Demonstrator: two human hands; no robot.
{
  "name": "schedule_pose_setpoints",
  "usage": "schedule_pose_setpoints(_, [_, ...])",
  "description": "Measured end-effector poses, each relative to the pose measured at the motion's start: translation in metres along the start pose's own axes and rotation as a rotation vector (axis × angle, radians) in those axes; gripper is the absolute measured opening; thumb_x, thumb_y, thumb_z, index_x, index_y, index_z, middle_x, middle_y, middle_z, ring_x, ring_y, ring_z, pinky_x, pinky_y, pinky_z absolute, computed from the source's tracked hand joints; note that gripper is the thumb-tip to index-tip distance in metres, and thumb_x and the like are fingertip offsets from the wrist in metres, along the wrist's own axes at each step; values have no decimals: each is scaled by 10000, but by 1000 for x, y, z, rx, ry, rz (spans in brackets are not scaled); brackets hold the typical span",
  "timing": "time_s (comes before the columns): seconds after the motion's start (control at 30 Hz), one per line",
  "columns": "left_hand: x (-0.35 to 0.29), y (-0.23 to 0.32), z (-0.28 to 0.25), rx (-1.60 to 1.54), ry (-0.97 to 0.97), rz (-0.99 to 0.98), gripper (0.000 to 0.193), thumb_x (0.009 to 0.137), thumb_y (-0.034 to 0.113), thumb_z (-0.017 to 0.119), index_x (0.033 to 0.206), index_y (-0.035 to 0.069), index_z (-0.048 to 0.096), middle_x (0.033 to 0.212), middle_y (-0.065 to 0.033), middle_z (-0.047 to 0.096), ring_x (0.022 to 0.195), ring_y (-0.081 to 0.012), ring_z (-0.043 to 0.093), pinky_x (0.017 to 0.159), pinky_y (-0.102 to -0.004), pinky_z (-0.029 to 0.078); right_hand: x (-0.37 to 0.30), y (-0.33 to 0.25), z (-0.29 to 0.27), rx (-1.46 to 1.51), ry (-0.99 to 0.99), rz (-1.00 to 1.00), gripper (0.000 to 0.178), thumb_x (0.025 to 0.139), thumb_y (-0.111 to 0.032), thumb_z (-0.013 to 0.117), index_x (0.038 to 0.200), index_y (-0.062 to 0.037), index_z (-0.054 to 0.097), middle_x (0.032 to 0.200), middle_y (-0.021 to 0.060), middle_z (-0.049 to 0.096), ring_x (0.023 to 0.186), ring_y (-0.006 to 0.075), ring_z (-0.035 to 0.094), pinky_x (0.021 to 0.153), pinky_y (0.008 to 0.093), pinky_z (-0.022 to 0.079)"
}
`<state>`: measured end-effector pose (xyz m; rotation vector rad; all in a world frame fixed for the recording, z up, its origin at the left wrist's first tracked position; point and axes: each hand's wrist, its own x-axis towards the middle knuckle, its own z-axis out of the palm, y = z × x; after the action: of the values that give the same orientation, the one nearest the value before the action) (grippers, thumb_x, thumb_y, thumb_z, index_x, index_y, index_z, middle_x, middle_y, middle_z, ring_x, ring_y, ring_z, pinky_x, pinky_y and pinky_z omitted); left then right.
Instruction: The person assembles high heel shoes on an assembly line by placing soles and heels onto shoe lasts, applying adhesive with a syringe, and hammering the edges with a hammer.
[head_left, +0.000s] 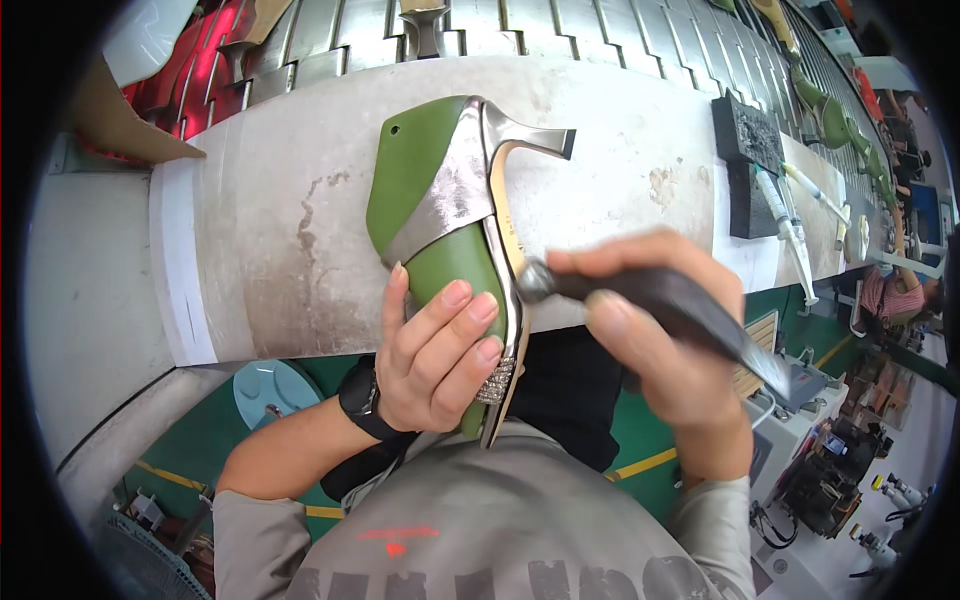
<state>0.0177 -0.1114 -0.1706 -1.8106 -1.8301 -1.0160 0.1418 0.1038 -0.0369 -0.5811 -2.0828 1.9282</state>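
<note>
My left hand [435,350] wraps round the front of a metallic silver high-heeled shoe [462,185], fingers spread over the green shoe last [410,180] inside it. The shoe lies on its side, with the heel pointing right and a glittery band near the toe. My right hand [660,330] is closed round a hammer-like tool [680,300] with a dark body, a rounded metal head and a flat bright far end. Its blurred head is at the edge of the tan sole [505,215]; whether it touches, I cannot tell. A black watch sits on my left wrist.
The shoe rests over a pale, stained worktable [270,200]. Beyond runs a slatted metal conveyor [560,35] carrying shoes on lasts. At the right are a black block [748,150] and syringes [785,225]. A blue stool [275,390] stands lower left; people sit far right.
</note>
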Motion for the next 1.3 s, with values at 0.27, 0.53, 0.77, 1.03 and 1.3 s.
schedule_pose_setpoints(0.27, [5,13,5,-94,118,-123,339,1033,98,660,1353,86,548,1405,-153,648,1338,-341,624,1196,-748,362,-28,1,5,277,-16,127,225,953,-3,738,1162,76,708,1146,191,793,1049,174,741,935,318,589])
schedule_pose_setpoints(0.53, [5,13,13,-88,149,-123,319,1041,149,666,1336,108,551,1391,-110,662,1338,-308,625,1204,-745,359,24,-3,-9,32,-141,108,198,954,-16,733,1127,79,718,1030,141,798,934,123,732,837,267,579])
schedule_pose_setpoints(0.77, [6,18,13,-107,138,-175,321,1029,188,687,1323,166,560,1374,-32,668,1341,-243,619,1237,-737,331,34,14,9,61,62,59,212,958,-19,727,1140,81,685,1119,188,798,1008,146,732,907,297,584])
schedule_pose_setpoints(1.03, [5,18,6,-163,90,-123,353,1015,217,707,1332,183,556,1365,11,668,1351,-211,614,1257,-750,270,81,-19,-17,-242,-271,108,169,908,-59,766,1033,52,740,923,117,785,835,126,723,742,285,577])
schedule_pose_setpoints(1.3, [27,-7,-30,-228,-159,-101,378,978,199,721,1343,164,630,1412,-17,671,1347,-221,615,1237,-609,382,67,-10,-3,-278,-219,61,141,927,-89,783,1002,22,737,855,81,761,753,95,685,678,275,544])
